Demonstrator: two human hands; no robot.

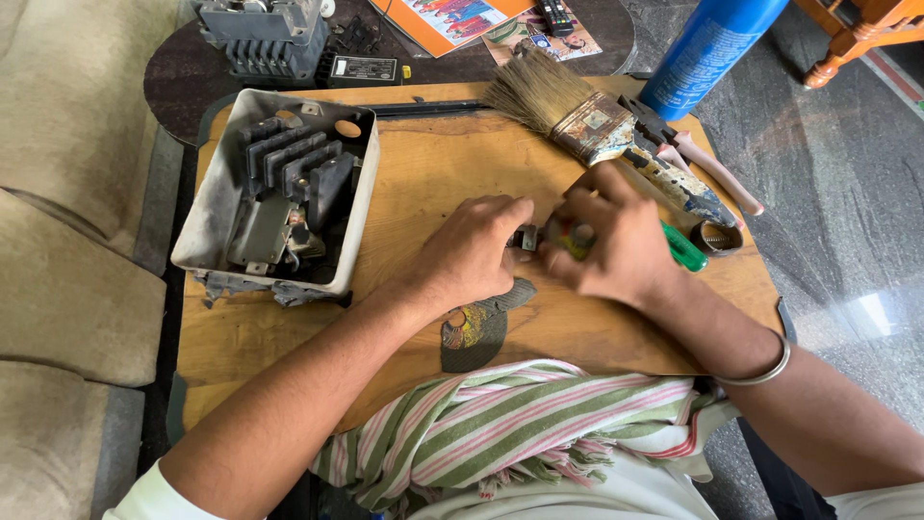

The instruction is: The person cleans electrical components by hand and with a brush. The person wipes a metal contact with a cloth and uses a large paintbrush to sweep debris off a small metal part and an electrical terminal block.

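Your left hand (476, 252) is curled over the middle of the wooden board (423, 183), its fingertips pinching a small dark metal part (526, 238) that sits between your two hands. Your right hand (616, 246) is closed around a screwdriver (679, 246) with a green handle; the handle pokes out past your palm toward the right, and the working end meets the small part, though your fingers hide the exact contact. Both hands rest low, just above the board. To your left on the board stands an open grey metal box (207, 207) holding dark finned electrical parts. Beyond your right hand lies a wide, paint-stained brush (577, 111), bristles pointing left, with pliers (707, 164) with pale pink handles just beside it. A small dark ring-shaped roll (717, 238) sits near the screwdriver handle. A blue spray can (707, 48) stands off the far right corner. A striped cloth (520, 424) lies across your lap, touching the near edge of the board
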